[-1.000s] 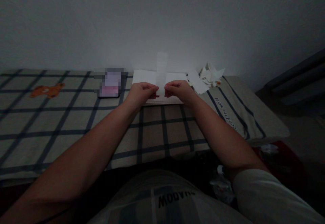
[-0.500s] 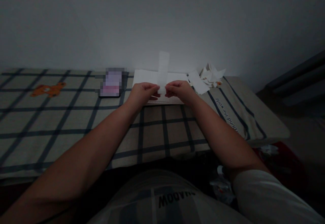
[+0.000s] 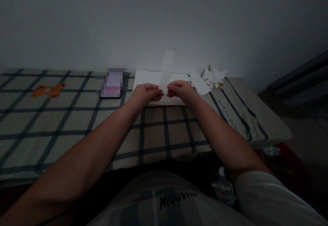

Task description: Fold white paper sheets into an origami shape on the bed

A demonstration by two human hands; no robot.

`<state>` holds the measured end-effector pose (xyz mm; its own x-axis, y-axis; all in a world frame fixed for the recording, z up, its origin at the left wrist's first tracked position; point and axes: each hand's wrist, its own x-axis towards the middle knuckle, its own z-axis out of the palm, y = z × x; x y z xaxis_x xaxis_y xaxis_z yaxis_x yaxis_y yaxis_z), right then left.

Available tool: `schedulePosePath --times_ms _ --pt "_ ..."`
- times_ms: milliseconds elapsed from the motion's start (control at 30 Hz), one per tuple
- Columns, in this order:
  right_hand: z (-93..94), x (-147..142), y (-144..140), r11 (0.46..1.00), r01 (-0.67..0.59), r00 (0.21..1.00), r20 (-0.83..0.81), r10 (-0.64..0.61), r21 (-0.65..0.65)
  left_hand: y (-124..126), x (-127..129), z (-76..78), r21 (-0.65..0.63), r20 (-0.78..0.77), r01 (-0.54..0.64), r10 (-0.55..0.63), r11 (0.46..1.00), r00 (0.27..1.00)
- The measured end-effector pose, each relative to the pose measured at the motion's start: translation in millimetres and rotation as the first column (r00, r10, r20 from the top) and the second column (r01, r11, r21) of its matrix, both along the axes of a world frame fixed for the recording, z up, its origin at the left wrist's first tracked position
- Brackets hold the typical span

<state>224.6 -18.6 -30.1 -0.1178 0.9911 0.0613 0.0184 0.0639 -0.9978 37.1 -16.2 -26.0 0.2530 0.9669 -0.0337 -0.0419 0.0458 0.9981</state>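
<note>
A narrow strip of white paper (image 3: 167,63) rises between my two hands, leaning a little to the right at its top. My left hand (image 3: 146,93) pinches its lower left edge between thumb and fingers. On the lower right edge, my right hand (image 3: 181,91) is closed in a similar pinch. Beneath both hands lies a stack of white paper (image 3: 147,77), partly covered by them. The fingertips are close together, and the strip's lowest end is hard to make out in the dim light.
Loose paper pieces (image 3: 200,83) and a folded paper shape (image 3: 214,75) lie to the right. Left of the stack is a phone-like object (image 3: 112,84), its surface pixelated. An orange bear-shaped piece (image 3: 48,90) rests farther left on the checked cloth (image 3: 77,123). A wall stands behind.
The paper strip has tilted, its top shifting to the right. Both hands keep nearly the same place, with slight finger movement.
</note>
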Motion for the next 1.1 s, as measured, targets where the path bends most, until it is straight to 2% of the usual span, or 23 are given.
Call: schedulePosePath --times_ms 100,200,333,533,733,900,1100 --pt "-0.6 0.8 1.0 1.0 -0.001 1.0 -0.02 0.001 0.015 0.1 -0.5 -0.7 -0.012 0.036 0.016 -0.015 1.0 0.999" --pt "-0.8 0.8 1.1 0.999 -0.028 0.999 -0.028 0.029 0.034 0.1 -1.3 0.5 -0.023 0.008 0.006 -0.006 1.0 1.0" --pt "-1.6 0.9 0.7 0.999 -0.03 0.999 -0.04 0.032 0.042 0.5 -2.3 0.6 0.058 -0.043 0.016 -0.014 0.998 0.999" --pt "-4.3 0.5 0.8 0.993 -0.118 0.993 0.002 0.118 -0.016 6.4 -3.0 -5.0 0.135 -0.006 -0.069 0.07 0.988 0.998" --pt "-2.2 -1.7 0.3 0.981 -0.155 0.987 0.009 0.158 -0.119 7.2 -3.1 -2.1 0.094 -0.023 -0.124 0.127 0.988 0.992" --pt "-3.5 -1.5 0.7 0.989 -0.128 0.991 -0.054 0.124 -0.075 5.6 -1.9 -1.2 0.074 -0.008 -0.112 0.113 0.991 0.994" --pt "-6.2 0.2 4.1 0.999 -0.013 0.998 -0.067 0.016 0.04 1.5 1.7 -3.1 -0.013 -0.033 -0.021 0.021 1.0 0.999"
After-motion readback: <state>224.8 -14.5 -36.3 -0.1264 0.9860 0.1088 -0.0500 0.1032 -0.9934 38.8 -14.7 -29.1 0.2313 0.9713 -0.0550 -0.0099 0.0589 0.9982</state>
